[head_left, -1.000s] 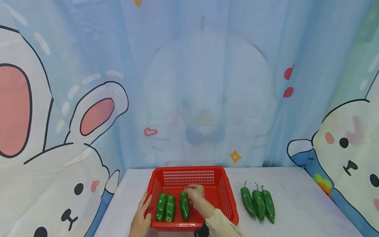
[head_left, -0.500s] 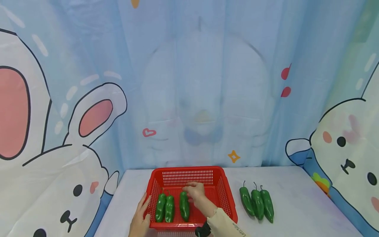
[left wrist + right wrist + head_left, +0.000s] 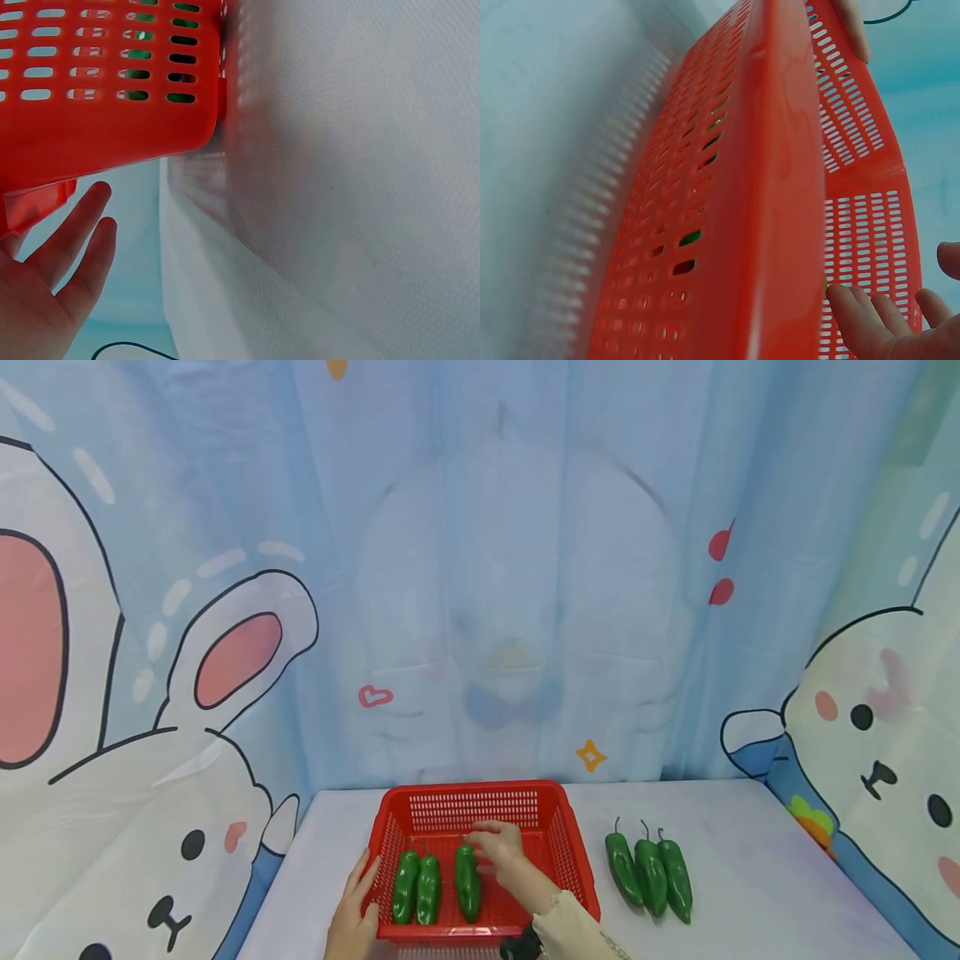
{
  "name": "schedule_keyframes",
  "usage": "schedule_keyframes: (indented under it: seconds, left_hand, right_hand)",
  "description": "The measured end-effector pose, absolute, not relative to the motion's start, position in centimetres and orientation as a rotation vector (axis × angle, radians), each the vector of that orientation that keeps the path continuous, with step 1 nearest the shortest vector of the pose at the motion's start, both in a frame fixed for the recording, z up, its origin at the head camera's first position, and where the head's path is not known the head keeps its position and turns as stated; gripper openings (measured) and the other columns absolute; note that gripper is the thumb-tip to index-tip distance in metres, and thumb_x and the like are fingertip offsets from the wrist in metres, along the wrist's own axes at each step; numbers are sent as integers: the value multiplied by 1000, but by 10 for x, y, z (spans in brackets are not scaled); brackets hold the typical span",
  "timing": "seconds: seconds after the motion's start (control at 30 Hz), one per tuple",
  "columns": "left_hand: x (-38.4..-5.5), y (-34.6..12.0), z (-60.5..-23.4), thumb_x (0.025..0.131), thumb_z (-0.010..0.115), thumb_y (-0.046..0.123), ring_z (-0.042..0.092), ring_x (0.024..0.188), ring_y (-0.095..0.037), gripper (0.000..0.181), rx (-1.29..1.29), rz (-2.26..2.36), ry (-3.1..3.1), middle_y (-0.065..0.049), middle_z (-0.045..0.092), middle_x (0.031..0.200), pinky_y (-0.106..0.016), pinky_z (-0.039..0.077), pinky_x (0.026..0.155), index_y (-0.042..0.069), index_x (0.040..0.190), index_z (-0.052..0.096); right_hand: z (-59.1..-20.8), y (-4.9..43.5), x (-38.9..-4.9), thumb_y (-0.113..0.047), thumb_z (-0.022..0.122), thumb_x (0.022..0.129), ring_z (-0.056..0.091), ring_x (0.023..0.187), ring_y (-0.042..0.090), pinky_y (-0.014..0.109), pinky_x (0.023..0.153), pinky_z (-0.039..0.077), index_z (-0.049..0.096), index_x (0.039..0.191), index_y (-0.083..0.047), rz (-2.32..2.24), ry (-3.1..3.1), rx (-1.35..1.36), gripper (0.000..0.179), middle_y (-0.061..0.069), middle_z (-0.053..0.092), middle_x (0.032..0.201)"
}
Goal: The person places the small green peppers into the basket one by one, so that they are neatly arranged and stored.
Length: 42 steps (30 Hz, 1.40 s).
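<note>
A red plastic basket (image 3: pixel 480 933) holds three green peppers. Two, a left pepper (image 3: pixel 406 889) and its neighbour (image 3: pixel 428 892), lie side by side near the left wall; a third pepper (image 3: pixel 467 885) lies apart in the middle. My right hand (image 3: pixel 501 850) hovers inside the basket beside this third pepper's stem end, fingers loosely spread and holding nothing. In the right wrist view its fingers (image 3: pixel 889 319) are parted. My left hand (image 3: pixel 354 906) rests against the basket's left rim; the left wrist view shows straight, spread fingers (image 3: pixel 88 274) outside the wall.
Right of the basket, three more green peppers (image 3: pixel 652 878) lie close together on the white tabletop (image 3: pixel 750 877). A blue curtain (image 3: pixel 510 568) with cartoon rabbits hangs behind the table.
My right hand's fingers have loosened from the middle pepper's top and spread apart, drawing slightly right. The pepper stays lying in the basket. My left hand keeps its place at the rim.
</note>
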State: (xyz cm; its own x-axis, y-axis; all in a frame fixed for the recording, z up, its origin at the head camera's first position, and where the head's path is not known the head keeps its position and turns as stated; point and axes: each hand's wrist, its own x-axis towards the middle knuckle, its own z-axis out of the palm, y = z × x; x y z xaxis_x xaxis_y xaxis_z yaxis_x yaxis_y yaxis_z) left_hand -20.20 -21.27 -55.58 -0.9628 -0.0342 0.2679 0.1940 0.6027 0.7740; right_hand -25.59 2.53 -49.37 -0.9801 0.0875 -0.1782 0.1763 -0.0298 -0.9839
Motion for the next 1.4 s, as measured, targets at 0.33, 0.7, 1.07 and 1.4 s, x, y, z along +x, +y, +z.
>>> schedule_keyframes:
  seconds: [0.33,0.7,1.07,1.4]
  left_hand:
    - [-201,-211,-551,82,50,-3,29,142,-41,67,-84,-1311,-2627,-12,30,159,-61,36,105,6,147,46]
    - [-203,-211,-551,81,50,-3,31,141,-41,67,-84,-1315,-2625,-12,30,159,-56,43,101,6,147,46]
    - [-203,-213,-549,82,50,-3,33,141,-40,66,-99,-1313,-2658,-13,30,158,-56,44,100,4,147,45]
    - [-198,-213,-554,80,49,-3,36,139,-40,64,-184,-1254,-2575,-16,35,155,-56,40,103,1,144,49]
  right_hand:
    - [-482,37,-249,-4,66,88,69,85,24,46,71,59,63,122,7,-2227,2111,234,35,12,72,98]
    - [-479,59,-249,-6,67,89,69,88,25,48,75,59,62,123,8,-2278,2094,208,38,18,69,109]
    - [-471,84,-249,-10,66,92,70,91,27,50,80,58,57,131,8,-2302,2097,278,44,22,64,119]
    - [-468,104,-246,-10,64,93,69,97,31,47,78,58,56,131,8,-2300,2131,291,43,16,69,110]
